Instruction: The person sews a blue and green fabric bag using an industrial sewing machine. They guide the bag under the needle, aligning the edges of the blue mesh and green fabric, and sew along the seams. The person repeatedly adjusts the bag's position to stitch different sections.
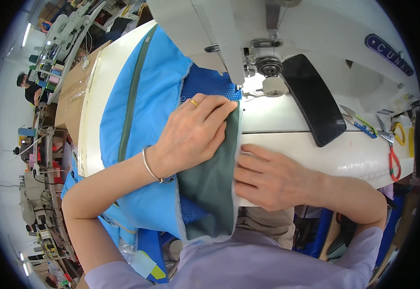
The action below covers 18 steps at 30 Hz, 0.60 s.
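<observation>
Pressing palm-down on layered cloth, a worker's left hand [195, 127], ring and bracelet on show, holds nothing closed within it; its fingertips flatten the grey-green panel [205, 176] just short of the presser foot [239, 88]. The right hand [280, 178] lies against the panel's pale edge [237, 139], fingers bent; whether it pinches the cloth or merely guides it cannot be told.

The panel lies between the two hands, running from near the foot down over the table's front edge toward the worker's lap. Blue mesh [210, 85] reaches in beside the foot, and a bright blue piece [165, 98] with a dark green strip [135, 91] spreads to the left.

The job looks to be in its early stretch along this edge: only a little cloth sits at or beyond the foot, while most of the pale edge lies on the worker's side and appears left to sew. The green strip seems already set into the blue piece. Stitches near the needle are too small to make out.

Above stands the white sewing machine [316, 33]. Right of the foot rest a dark phone [313, 98] and red-handled scissors [394, 164], both apart from the cloth.
</observation>
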Each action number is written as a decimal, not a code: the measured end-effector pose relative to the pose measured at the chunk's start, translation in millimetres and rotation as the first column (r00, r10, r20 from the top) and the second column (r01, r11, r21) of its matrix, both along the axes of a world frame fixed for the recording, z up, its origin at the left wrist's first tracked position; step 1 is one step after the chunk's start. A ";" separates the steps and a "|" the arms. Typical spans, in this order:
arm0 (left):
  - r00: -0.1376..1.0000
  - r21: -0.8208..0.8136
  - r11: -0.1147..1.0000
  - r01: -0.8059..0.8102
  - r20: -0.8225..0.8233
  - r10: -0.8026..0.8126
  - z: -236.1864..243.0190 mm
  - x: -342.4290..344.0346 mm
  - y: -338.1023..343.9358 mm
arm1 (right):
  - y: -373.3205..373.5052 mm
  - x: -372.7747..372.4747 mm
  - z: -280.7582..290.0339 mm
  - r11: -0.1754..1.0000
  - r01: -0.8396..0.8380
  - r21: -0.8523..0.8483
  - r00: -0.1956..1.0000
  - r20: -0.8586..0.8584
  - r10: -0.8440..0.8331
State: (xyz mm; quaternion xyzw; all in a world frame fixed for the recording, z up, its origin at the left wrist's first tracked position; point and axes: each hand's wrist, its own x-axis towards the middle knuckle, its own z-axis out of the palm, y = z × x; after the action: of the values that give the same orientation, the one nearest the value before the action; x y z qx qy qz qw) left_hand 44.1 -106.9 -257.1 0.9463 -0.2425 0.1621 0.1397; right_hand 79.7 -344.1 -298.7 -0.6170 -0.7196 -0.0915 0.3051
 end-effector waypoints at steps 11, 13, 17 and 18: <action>0.999 0.078 0.997 0.016 -0.030 -0.013 0.3 7.1 0.4 | 3.3 3.0 3.2 1.000 -0.011 -0.011 1.000 -0.022 0.010; 0.999 0.081 0.996 0.026 -0.042 -0.023 0.9 9.0 1.2 | 3.5 4.0 3.7 1.000 -0.012 -0.027 1.000 -0.029 0.011; 0.998 0.129 0.992 0.017 -0.065 -0.009 1.7 13.1 4.2 | 4.4 8.0 8.0 1.000 -0.004 -0.026 0.999 -0.047 0.002; 0.998 0.137 0.990 0.016 -0.066 -0.007 0.5 15.1 3.2 | 3.9 9.9 8.8 1.000 0.001 -0.022 0.999 -0.045 -0.002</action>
State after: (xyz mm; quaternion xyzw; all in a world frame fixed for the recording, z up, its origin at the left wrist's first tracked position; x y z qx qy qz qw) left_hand 59.2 -103.7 -256.5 0.9570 -0.2538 0.1132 0.0830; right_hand 89.7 -340.2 -289.9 -0.6227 -0.7130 -0.0703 0.3143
